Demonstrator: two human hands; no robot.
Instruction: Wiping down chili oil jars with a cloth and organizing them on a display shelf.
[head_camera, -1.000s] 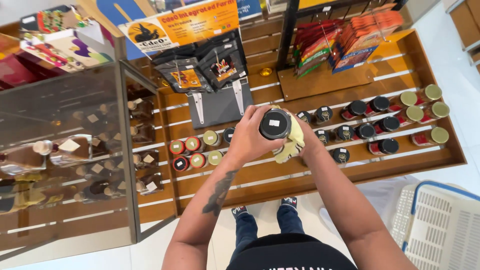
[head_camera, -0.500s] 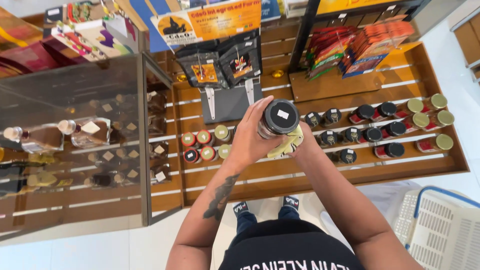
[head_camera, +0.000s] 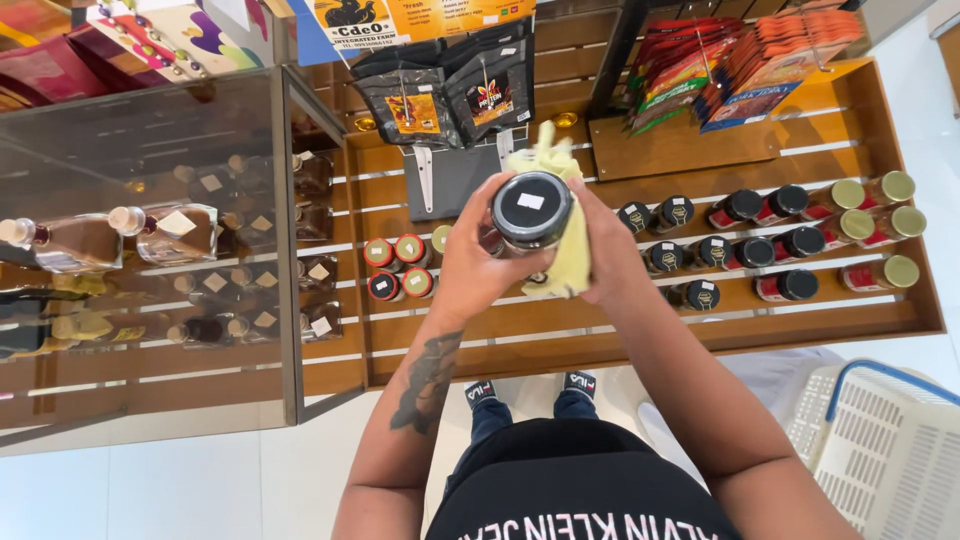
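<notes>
My left hand (head_camera: 470, 265) grips a glass jar with a black lid (head_camera: 530, 212), held up in front of a wooden shelf unit (head_camera: 640, 335). My right hand (head_camera: 605, 250) presses a pale yellow cloth (head_camera: 565, 255) against the jar's right side; the cloth's top sticks up behind the lid. Both hands are close together around the jar.
Rows of jars with black, red and green lids (head_camera: 780, 240) lie on the wooden shelves. Small round tins (head_camera: 400, 265) sit left of the jar. A glass cabinet with bottles (head_camera: 150, 250) stands at left. Black pouches (head_camera: 450, 95) hang above. A white plastic basket (head_camera: 885, 440) sits on the floor at right.
The jar has stayed in both hands while the yellow cloth moved up around its right side and top. The view has shifted slightly.
</notes>
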